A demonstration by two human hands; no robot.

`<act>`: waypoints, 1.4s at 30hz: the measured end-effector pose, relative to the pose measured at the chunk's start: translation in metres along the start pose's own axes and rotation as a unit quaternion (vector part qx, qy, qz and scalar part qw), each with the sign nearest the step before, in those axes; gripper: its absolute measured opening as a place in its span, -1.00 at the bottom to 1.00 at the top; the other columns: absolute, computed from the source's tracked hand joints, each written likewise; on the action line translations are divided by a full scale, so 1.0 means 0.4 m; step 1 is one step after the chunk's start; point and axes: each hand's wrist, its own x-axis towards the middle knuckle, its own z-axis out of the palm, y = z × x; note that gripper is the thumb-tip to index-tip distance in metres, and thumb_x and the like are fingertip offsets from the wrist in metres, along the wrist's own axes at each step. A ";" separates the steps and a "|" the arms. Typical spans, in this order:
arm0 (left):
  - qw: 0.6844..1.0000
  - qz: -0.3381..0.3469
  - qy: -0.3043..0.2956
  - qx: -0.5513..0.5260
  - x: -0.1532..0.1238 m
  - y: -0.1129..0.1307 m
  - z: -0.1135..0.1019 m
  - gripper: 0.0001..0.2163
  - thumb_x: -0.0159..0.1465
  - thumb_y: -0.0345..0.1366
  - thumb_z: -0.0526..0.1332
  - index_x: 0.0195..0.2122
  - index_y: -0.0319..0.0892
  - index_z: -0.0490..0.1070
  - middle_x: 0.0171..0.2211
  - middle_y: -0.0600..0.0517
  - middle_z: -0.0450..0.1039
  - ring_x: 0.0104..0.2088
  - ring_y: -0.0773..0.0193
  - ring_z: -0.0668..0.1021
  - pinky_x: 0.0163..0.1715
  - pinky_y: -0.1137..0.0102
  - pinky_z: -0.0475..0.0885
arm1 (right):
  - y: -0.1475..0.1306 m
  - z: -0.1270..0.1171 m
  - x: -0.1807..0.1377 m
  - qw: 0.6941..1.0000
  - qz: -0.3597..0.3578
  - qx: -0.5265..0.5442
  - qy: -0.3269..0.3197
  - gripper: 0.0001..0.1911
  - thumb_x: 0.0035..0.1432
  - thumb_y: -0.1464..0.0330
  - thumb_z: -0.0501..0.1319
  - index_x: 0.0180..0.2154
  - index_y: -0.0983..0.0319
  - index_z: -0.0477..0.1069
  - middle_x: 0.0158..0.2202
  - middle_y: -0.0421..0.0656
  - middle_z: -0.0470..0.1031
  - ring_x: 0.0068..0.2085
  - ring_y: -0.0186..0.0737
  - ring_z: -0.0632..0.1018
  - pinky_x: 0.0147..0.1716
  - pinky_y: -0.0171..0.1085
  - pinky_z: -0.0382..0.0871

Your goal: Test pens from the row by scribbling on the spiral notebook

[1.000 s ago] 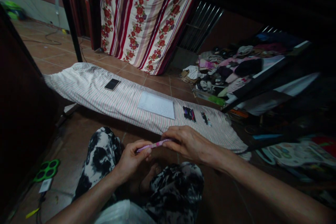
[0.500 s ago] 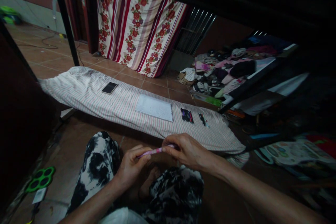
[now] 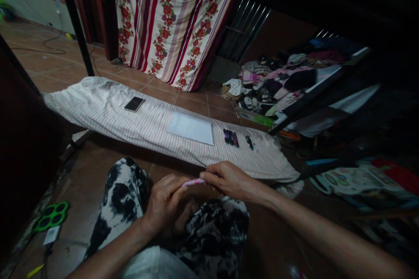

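Observation:
A slim pink pen (image 3: pixel 194 182) with paler and darker bands is held level above my lap, one end in each hand. My left hand (image 3: pixel 166 198) is closed around its left end, thumb and fingers pressed together. On the other end, my right hand (image 3: pixel 225 178) grips with thumb and bent fingers, which hide that end. Just beyond the hands, a spiral notebook (image 3: pixel 190 128) lies open on a striped cloth (image 3: pixel 150 133). To its right are a row of dark pens (image 3: pixel 231 138) and a smaller group of pens (image 3: pixel 250 142).
A phone (image 3: pixel 134 104) lies on the cloth's left part. My patterned trouser knees (image 3: pixel 122 196) are below the hands. A green four-ringed object (image 3: pixel 51 216) sits on the floor at left. Dark metal posts (image 3: pixel 75 22) frame the space; a heap of clothes (image 3: pixel 278 83) lies at back right.
My left hand has turned and covers more of the pen's left end, so less pink shows between the hands. My right hand keeps its grip. The view has shifted slightly.

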 end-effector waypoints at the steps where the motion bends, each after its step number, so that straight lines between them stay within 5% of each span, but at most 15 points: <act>1: 1.000 0.008 -0.004 0.010 -0.003 -0.004 0.001 -0.81 0.26 -0.35 0.06 -0.23 -0.17 0.46 -0.38 -0.01 0.48 -0.35 0.32 0.49 -0.32 0.45 0.39 | 0.006 0.004 0.002 1.000 0.008 0.019 -0.013 -0.59 0.16 0.19 -0.03 -0.59 0.28 0.32 -0.72 -0.25 0.30 -0.65 -0.41 0.34 -0.62 -0.43 0.09; 6: 0.997 0.043 -0.035 0.056 -0.008 -0.018 0.002 -0.77 0.27 -0.33 0.02 -0.17 -0.19 0.44 -0.36 -0.05 0.50 -0.34 0.30 0.50 -0.30 0.43 0.41 | 0.031 0.020 0.014 0.996 0.030 0.065 -0.045 -0.57 0.17 0.18 -0.06 -0.57 0.28 0.33 -0.71 -0.26 0.28 -0.66 -0.42 0.32 -0.63 -0.43 0.09; 24: 0.983 0.034 -0.175 0.036 0.013 0.004 -0.014 -0.73 0.30 -0.33 -0.08 -0.03 -0.18 0.28 -0.25 -0.04 0.41 -0.23 0.28 0.45 -0.21 0.38 0.37 | -0.001 0.034 0.017 0.997 0.011 -0.074 -0.009 -0.55 0.16 0.20 -0.07 -0.60 0.29 0.37 -0.68 -0.23 0.22 -0.61 -0.40 0.23 -0.60 -0.38 -0.01; 29: 0.968 0.038 -0.217 0.120 0.009 0.003 -0.006 -0.75 0.28 -0.33 -0.08 -0.12 -0.17 0.33 -0.39 0.01 0.40 -0.37 0.26 0.45 -0.37 0.40 0.35 | 0.014 0.056 0.017 0.997 0.003 -0.074 -0.012 -0.54 0.17 0.20 -0.08 -0.57 0.30 0.40 -0.67 -0.21 0.27 -0.61 -0.39 0.23 -0.60 -0.38 0.00; 36: 0.975 0.012 -0.195 0.105 0.019 0.023 0.011 -0.79 0.26 -0.32 -0.05 -0.27 -0.20 0.36 -0.43 -0.01 0.40 -0.40 0.25 0.45 -0.40 0.38 0.35 | 0.007 0.052 0.007 0.997 0.013 -0.068 -0.021 -0.54 0.18 0.23 -0.08 -0.55 0.31 0.44 -0.64 -0.19 0.33 -0.60 -0.39 0.26 -0.59 -0.39 0.02; 42: 0.981 0.009 -0.180 0.069 0.020 0.036 0.018 -0.75 0.29 -0.31 -0.06 -0.11 -0.18 0.33 -0.32 -0.03 0.42 -0.29 0.26 0.47 -0.27 0.37 0.38 | 0.003 0.034 0.000 0.996 0.026 -0.080 -0.031 -0.53 0.17 0.22 -0.08 -0.54 0.31 0.45 -0.66 -0.19 0.33 -0.61 -0.38 0.26 -0.60 -0.38 0.02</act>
